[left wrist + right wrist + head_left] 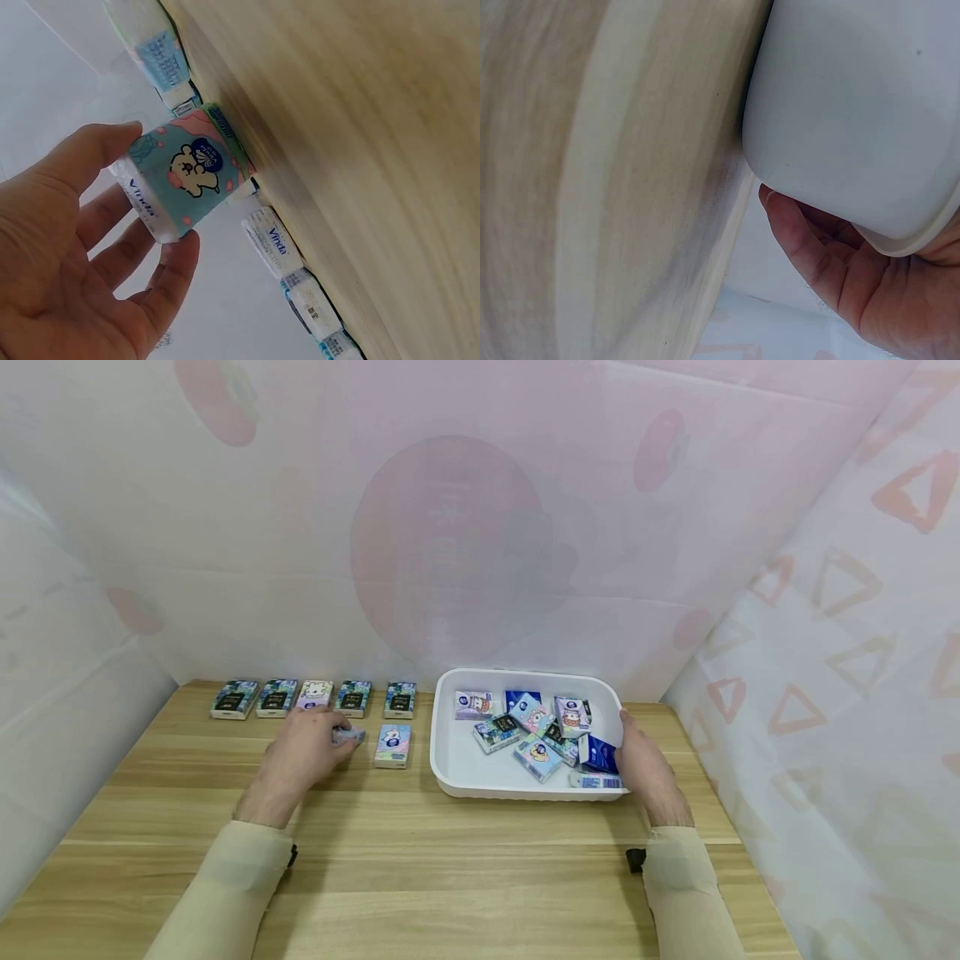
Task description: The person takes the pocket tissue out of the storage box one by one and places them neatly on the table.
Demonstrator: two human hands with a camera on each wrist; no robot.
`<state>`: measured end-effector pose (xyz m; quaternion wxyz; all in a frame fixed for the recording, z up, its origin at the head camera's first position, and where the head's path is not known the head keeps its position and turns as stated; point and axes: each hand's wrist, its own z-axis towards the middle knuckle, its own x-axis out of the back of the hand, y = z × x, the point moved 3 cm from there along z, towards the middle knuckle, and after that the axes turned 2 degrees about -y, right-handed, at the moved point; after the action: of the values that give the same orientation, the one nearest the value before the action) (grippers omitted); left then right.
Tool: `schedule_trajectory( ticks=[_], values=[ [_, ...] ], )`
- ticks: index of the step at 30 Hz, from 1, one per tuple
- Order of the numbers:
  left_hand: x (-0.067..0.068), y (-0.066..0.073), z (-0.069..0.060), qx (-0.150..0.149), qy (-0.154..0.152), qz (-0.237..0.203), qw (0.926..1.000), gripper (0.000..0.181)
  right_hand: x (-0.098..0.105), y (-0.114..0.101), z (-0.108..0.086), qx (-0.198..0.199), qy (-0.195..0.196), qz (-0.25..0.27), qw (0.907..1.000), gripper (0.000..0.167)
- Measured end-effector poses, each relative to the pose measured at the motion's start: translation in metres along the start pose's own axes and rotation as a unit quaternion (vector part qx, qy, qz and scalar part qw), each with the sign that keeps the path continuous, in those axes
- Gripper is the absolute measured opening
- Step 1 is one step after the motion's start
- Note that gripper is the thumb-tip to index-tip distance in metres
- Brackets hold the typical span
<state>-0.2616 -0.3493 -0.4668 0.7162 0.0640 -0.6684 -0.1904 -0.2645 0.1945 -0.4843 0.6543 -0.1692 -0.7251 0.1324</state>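
The left hand pinches a small tissue pack between thumb and fingers, blue and pink with a white puppy print, tilted at the wooden surface. Just beyond it lies a pack with a pale cartoon print, partly behind the hand. A blue and pink pack lies to the right of this hand. The right hand grips the right wall of a white tray, its fingers curled under the rim in the right wrist view. Several purple, dark, blue and pastel packs lie jumbled in the tray.
Along the back edge of the wooden table stand further dark floral packs, among them one at the far left and one nearer the tray. Printed pale sheets rise behind the table and at both sides.
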Motion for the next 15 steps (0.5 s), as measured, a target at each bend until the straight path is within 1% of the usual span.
schedule_trajectory(
  ticks=[6,10,15],
  values=[
    [-0.0036,0.0016,-0.0007,0.019,-0.022,0.0,0.9996,0.033,0.0,0.0008,0.001,-0.004,-0.003,0.005,1.0,0.078],
    [-0.0045,0.0039,-0.0007,0.026,-0.025,0.011,0.9993,0.035,0.0003,0.0009,0.0002,-0.008,-0.005,0.007,0.9999,0.078],
    [-0.006,0.0072,0.0002,0.028,-0.024,0.015,0.9992,0.036,0.0002,-0.0005,-0.0017,-0.005,-0.002,0.006,1.0,0.076]
  ],
)
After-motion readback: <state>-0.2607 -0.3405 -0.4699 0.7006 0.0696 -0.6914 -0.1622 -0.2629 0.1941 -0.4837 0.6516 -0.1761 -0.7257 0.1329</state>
